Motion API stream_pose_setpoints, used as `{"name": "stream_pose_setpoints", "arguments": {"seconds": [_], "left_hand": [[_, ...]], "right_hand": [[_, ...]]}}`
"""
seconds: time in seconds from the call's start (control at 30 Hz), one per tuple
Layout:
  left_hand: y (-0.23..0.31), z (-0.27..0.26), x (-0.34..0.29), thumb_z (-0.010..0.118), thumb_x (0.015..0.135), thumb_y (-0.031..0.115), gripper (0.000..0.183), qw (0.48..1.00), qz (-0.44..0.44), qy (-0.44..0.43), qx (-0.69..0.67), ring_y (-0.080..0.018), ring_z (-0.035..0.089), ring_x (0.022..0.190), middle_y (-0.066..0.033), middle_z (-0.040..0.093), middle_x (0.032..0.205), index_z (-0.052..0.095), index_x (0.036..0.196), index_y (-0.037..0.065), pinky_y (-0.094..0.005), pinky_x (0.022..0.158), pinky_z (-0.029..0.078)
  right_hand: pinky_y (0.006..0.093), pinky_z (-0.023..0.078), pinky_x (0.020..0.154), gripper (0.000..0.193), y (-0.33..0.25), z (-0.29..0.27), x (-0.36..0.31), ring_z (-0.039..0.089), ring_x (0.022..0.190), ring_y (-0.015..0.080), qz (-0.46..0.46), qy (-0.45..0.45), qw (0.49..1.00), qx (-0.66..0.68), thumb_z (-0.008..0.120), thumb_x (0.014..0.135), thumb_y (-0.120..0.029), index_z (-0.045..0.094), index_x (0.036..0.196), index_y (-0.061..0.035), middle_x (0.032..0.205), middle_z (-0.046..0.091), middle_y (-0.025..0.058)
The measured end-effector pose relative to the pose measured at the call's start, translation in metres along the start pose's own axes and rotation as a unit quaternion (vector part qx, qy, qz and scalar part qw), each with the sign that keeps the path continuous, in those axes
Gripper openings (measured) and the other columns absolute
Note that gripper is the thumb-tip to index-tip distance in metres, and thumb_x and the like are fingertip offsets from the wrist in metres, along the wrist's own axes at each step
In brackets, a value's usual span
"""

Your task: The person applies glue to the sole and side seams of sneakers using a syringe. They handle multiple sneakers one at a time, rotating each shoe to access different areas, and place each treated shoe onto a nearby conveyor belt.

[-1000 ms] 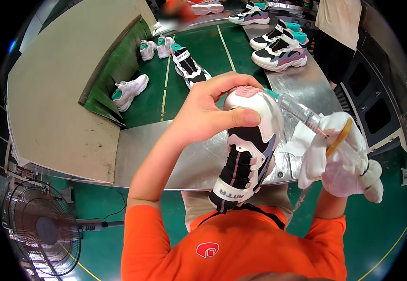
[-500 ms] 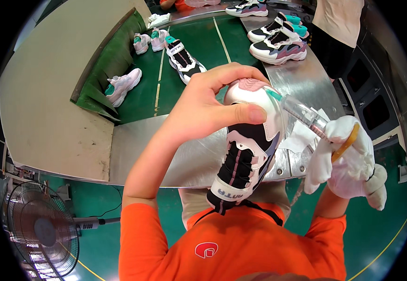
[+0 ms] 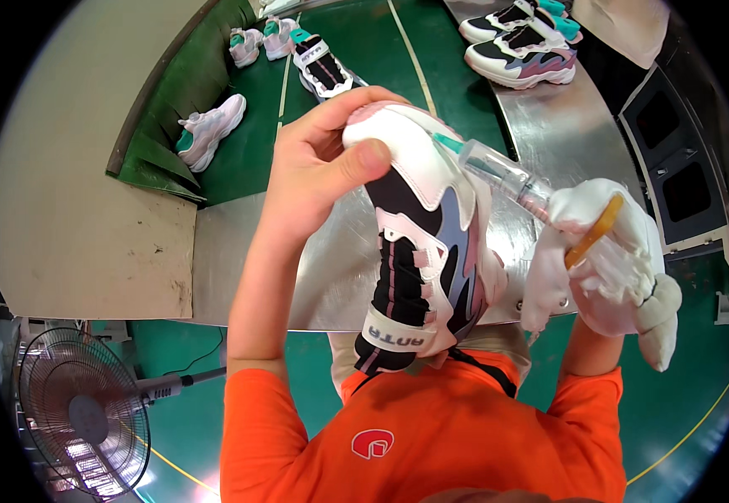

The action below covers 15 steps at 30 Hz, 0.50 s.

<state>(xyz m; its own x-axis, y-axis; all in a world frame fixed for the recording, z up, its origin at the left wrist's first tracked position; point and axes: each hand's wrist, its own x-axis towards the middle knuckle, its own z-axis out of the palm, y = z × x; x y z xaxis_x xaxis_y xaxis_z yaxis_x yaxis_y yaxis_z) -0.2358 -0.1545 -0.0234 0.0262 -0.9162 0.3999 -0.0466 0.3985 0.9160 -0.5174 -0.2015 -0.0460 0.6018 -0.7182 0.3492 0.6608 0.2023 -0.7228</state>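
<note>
My bare left hand grips a white, black, pink and blue sneaker by its toe, thumb across the upper. The shoe's strap end hangs toward my body and its side is turned to the right. My right hand, in a white glove with a yellowish band round it, is closed on a clear syringe with a green tip. That tip lies at the toe's edge, where sole and upper meet; whether it touches cannot be made out. White cloth hides most of the right fingers.
A green conveyor belt carries another black-and-white sneaker and several pale pink shoes. Finished-looking sneakers stand on the metal ledge at right. A floor fan is at lower left.
My left hand has moved left with the sneaker and turned it, so more of its side shows. The syringe in my right hand has shifted slightly left and up along with it.
</note>
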Motion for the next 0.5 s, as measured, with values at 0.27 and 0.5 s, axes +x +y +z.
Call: {"name": "stream_pose_setpoints", "arguments": {"seconds": [0.27, 0.5], "left_hand": [[-0.054, -0.003, -0.035, 0.069, 0.089, 0.040, 0.064, 0.996, 0.001, 0.073, -0.041, -0.0202, 0.061, 0.109, -0.0142, 0.064, 0.119, 0.054, 0.129, -0.007, -0.0331, 0.098, 0.045], [-0.080, 0.002, -0.050, 0.041, 0.100, 0.051, 0.069, 0.992, -0.044, 0.099, -0.058, -0.0278, 0.059, 0.117, -0.0195, 0.059, 0.128, 0.045, 0.133, -0.010, -0.0393, 0.102, 0.045]], "right_hand": [[0.0349, 0.052, 0.057, 0.071, 0.037, -0.009, -0.026, 0.063, 0.061, 0.0308, 0.061, 0.020, 0.997, -0.033, 0.060, 0.057, -0.029, 0.052, 0.111, 0.0160, 0.085, 0.059, 0.0276], [0.0333, 0.052, 0.060, 0.076, 0.043, -0.021, -0.043, 0.063, 0.065, 0.0309, 0.095, 0.022, 0.995, 0.001, 0.058, 0.049, -0.023, 0.052, 0.113, 0.0174, 0.092, 0.060, 0.0305]]}}
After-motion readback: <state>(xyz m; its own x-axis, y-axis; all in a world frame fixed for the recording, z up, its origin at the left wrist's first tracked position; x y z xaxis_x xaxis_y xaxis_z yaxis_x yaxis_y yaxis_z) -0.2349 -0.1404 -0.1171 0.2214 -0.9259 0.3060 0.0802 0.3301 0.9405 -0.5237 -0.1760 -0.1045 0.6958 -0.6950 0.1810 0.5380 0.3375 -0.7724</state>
